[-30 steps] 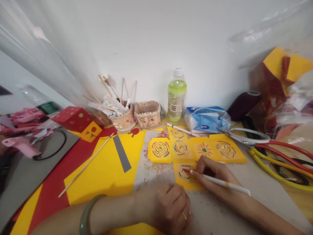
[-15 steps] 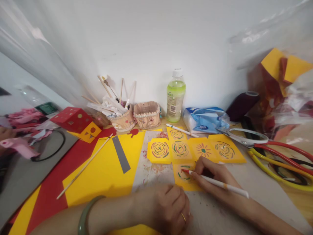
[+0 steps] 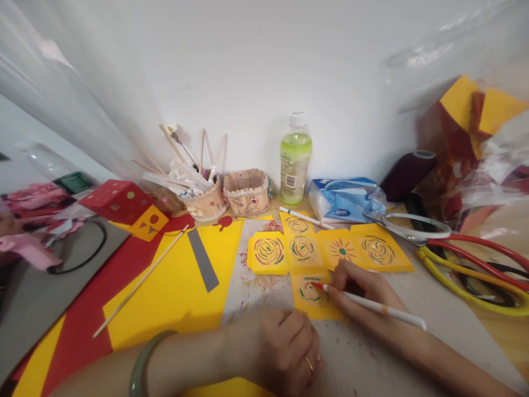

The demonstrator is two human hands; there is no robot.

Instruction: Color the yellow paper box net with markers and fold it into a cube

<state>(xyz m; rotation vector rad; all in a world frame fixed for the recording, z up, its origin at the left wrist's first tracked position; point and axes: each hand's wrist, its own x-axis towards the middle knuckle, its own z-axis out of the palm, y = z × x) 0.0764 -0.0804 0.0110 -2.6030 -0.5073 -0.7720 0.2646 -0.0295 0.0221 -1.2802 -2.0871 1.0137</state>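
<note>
Between the fingers of my right hand (image 3: 363,292) is a white marker (image 3: 376,306) with a red tip. Its tip rests on the lowest panel of a yellow cross-shaped paper cutout (image 3: 268,267), inside a ring of red and green strokes. The other panels carry swirls of short coloured lines, and one has a sunburst around a green dot. My left hand (image 3: 285,347), with a ring and a green bangle, lies curled on the grey board (image 3: 347,364) just below the cutout. Its fingers are folded in, and whatever they might hold is hidden.
A second marker (image 3: 306,218) lies behind the cutout, near a bottle (image 3: 296,160) and a tissue pack (image 3: 345,198). Scissors (image 3: 413,229) sit at right. Leftward are yellow paper (image 3: 165,298), a grey strip (image 3: 202,262), a stick (image 3: 140,281), a red box (image 3: 119,204) and a glue gun (image 3: 28,248).
The red marker tip has shifted slightly right on the lowest panel, and more red strokes show there. The view has moved a little; my left hand stays in place.
</note>
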